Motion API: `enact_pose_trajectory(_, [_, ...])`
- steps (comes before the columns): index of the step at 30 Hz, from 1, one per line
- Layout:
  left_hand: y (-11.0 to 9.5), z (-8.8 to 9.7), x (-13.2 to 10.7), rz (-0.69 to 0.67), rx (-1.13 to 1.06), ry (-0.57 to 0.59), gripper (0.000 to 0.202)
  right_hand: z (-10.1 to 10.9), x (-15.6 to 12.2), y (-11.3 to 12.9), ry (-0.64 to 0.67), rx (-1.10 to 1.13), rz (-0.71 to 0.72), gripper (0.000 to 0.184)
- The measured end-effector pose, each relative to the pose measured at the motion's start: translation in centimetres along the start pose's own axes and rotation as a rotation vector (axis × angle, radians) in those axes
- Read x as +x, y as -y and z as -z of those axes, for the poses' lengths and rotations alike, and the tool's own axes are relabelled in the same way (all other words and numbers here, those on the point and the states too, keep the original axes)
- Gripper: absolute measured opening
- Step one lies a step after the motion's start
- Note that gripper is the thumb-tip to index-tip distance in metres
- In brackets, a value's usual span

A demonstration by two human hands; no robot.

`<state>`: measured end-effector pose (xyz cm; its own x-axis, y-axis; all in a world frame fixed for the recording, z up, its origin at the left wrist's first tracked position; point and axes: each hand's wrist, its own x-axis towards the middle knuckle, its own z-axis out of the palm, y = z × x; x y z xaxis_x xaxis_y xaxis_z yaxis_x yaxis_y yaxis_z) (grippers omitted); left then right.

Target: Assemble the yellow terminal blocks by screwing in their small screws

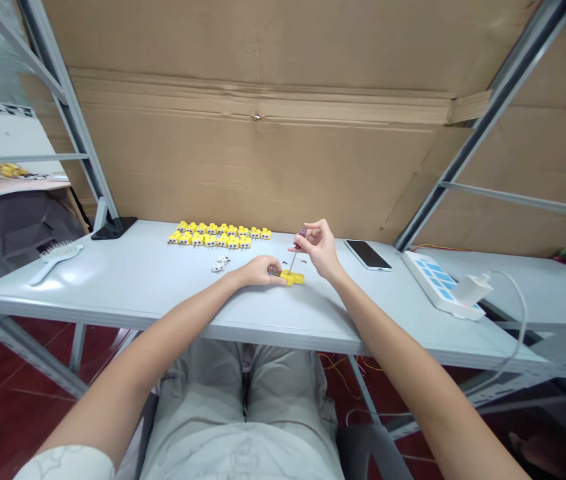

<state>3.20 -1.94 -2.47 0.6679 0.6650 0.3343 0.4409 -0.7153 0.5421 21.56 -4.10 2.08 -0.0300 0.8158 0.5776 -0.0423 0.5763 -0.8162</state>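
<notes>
In the middle of the white table, near its front half, lies a small yellow plastic part point(293, 278). My left hand point(261, 271) is closed on its left end, fingers pinching it against the tabletop. Above it, my right hand point(319, 247) grips the handle of a screwdriver point(299, 243), whose thin shaft points down and meets the yellow part. A few tiny dark pieces point(303, 261) lie just behind the shaft. To the left of my left hand sits a little group of white pieces point(220, 264), too small to make out exactly.
Two rows of yellow parts point(211, 240) stand along the back left. A hairbrush point(56, 260) lies at the far left. On the right are a phone point(368, 255) and a white power strip point(437, 283) with a plugged-in charger point(471, 290) and cable. Cardboard point(263, 167) walls the back.
</notes>
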Motion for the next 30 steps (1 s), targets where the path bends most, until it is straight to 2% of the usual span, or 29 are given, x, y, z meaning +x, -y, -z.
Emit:
enact_pose_trajectory(8, [0.2, 0.0, 0.0, 0.017, -0.002, -0.012, 0.032, 0.2, 0.0, 0.5, 0.086, 0.024, -0.04, 0.047])
enact_pose_trajectory(17, [-0.8, 0.2, -0.1, 0.121, -0.013, -0.022, 0.035, 0.0, 0.2, 0.5, 0.071, -0.007, -0.008, 0.048])
enact_pose_trajectory(25, [-1.7, -0.3, -0.4, 0.213, 0.129, -0.055, 0.039, -0.3, 0.0, 0.9, 0.061, -0.021, -0.004, 0.047])
enact_pose_trajectory(30, [-2.1, -0.3, -0.4, 0.242, 0.144, -0.058, 0.038, -0.6, -0.1, 0.9, 0.022, -0.025, 0.0, 0.046])
